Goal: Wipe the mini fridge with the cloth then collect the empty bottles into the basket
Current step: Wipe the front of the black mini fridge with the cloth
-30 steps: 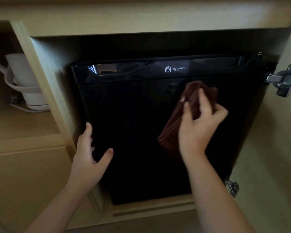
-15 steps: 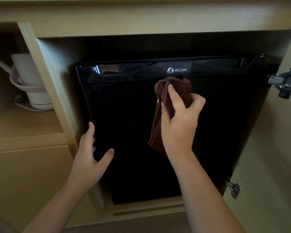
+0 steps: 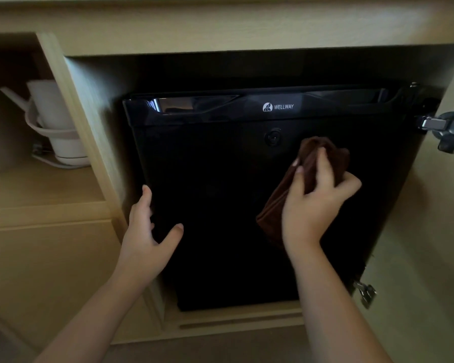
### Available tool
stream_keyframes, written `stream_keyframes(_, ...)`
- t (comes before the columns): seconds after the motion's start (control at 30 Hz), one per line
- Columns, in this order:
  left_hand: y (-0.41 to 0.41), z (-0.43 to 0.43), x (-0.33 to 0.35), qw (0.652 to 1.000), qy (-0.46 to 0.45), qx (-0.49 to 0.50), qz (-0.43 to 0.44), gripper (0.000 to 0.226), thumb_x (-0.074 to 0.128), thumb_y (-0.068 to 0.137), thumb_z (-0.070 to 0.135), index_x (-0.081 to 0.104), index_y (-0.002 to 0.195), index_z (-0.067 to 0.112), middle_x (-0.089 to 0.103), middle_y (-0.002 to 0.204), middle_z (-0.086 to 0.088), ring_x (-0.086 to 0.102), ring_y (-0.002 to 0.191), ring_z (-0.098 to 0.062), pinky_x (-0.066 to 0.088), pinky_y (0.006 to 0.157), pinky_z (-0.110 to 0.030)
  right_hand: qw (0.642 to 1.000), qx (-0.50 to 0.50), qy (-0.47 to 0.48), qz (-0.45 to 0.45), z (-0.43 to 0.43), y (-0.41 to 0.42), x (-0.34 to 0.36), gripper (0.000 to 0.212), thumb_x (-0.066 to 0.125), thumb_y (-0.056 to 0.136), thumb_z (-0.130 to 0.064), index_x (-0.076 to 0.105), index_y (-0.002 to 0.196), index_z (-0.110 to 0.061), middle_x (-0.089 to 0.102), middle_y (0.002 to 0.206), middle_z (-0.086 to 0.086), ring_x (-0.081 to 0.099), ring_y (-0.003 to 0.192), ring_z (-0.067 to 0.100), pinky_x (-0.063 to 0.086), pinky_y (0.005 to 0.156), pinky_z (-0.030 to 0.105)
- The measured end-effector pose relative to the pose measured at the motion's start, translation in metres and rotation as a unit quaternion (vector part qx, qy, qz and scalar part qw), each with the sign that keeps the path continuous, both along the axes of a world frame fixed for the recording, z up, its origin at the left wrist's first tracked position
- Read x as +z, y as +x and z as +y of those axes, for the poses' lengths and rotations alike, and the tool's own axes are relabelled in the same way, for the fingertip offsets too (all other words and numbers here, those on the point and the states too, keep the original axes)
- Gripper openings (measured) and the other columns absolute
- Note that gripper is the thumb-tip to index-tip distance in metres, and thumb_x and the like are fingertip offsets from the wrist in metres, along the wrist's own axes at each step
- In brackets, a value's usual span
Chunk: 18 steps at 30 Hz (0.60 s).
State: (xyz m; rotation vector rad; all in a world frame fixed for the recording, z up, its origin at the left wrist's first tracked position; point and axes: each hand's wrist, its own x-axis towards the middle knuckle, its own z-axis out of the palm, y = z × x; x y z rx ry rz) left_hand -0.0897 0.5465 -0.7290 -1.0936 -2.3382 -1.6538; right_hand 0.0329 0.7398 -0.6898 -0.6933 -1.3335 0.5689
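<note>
A black mini fridge (image 3: 220, 192) marked WELLWAY stands inside a wooden cabinet, its door closed. My right hand (image 3: 315, 205) presses a bunched brown cloth (image 3: 320, 158) against the right part of the fridge door, just below its round lock. The cloth's loose end hangs down left of my wrist. My left hand (image 3: 147, 237) rests with fingers spread on the door's left edge, holding nothing. No bottles or basket are in view.
The cabinet door stands open at the right, with metal hinges (image 3: 448, 127) at top and bottom. In the left compartment a white kettle (image 3: 55, 121) sits on a shelf. A wooden divider (image 3: 89, 142) separates the two compartments.
My right hand moved the cloth left and up toward the logo, then back right and down below the lock. My left hand stayed on the door's left edge.
</note>
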Motion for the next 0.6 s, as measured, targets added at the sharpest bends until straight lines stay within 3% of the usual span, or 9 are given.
stream_keyframes(0.13,-0.003,0.0,-0.001,1.0,-0.001,0.012,0.011,0.088,0.061,0.081,0.031,0.001,0.145,0.033,0.021,0.137,0.021,0.026,0.13,-0.008,0.027,0.105,-0.033,0.972,0.057,0.163,-0.159,-0.043,-0.021,-0.025,0.047,0.068,0.078,-0.004,0.058,0.123,-0.011,0.05,0.111,0.029,0.053,0.093,0.039,0.047,0.086,0.04)
stream_keyframes(0.23,-0.004,0.002,-0.004,0.999,-0.004,0.026,0.023,0.088,0.061,0.082,0.032,0.0,0.145,0.035,0.021,0.135,0.023,0.027,0.129,-0.006,0.028,0.1,-0.028,0.94,0.057,0.231,-0.245,-0.043,-0.018,-0.038,0.048,0.071,0.077,-0.004,0.058,0.123,-0.013,0.054,0.113,0.028,0.056,0.093,0.039,0.053,0.076,0.04)
stream_keyframes(0.33,-0.004,0.0,-0.004,0.998,-0.02,0.034,0.042,0.093,0.057,0.074,0.048,-0.002,0.144,0.036,0.021,0.132,0.025,0.027,0.126,-0.004,0.03,0.095,-0.025,0.961,0.102,0.18,-0.181,-0.013,0.002,-0.039,0.04,0.064,0.084,-0.008,0.058,0.123,-0.011,0.053,0.118,0.012,0.055,0.107,0.023,0.045,0.091,0.027)
stream_keyframes(0.4,-0.004,0.001,-0.003,0.998,-0.027,0.039,0.051,0.098,0.053,0.066,0.057,-0.002,0.145,0.035,0.021,0.131,0.026,0.027,0.124,-0.002,0.031,0.091,-0.02,0.98,0.036,0.128,-0.146,0.015,0.021,-0.039,0.041,0.064,0.082,-0.005,0.057,0.123,-0.008,0.047,0.114,0.023,0.053,0.102,0.032,0.038,0.097,0.028)
stream_keyframes(0.47,-0.003,0.003,-0.003,0.997,-0.027,0.043,0.057,0.098,0.055,0.069,0.054,-0.003,0.145,0.033,0.023,0.134,0.023,0.029,0.126,-0.004,0.033,0.091,-0.019,0.992,-0.016,0.064,-0.108,0.047,0.043,-0.043,0.04,0.062,0.084,-0.006,0.055,0.124,-0.006,0.042,0.112,0.031,0.05,0.1,0.039,0.03,0.099,0.019)
stream_keyframes(0.53,-0.002,0.005,-0.004,0.997,-0.025,0.043,0.061,0.096,0.061,0.076,0.04,-0.004,0.145,0.03,0.024,0.143,0.012,0.029,0.13,-0.012,0.034,0.099,-0.031,0.998,-0.027,-0.008,-0.062,0.069,0.06,-0.048,0.04,0.058,0.088,-0.01,0.052,0.127,-0.006,0.04,0.116,0.032,0.048,0.105,0.037,0.024,0.095,0.002)
stream_keyframes(0.6,-0.001,0.007,-0.003,0.998,-0.023,0.038,0.053,0.095,0.063,0.078,0.031,-0.003,0.146,0.028,0.024,0.147,0.004,0.028,0.133,-0.016,0.033,0.103,-0.04,0.997,-0.027,-0.04,-0.055,0.077,0.068,-0.055,0.041,0.056,0.09,-0.012,0.049,0.13,-0.007,0.037,0.122,0.029,0.047,0.109,0.034,0.022,0.09,-0.004)
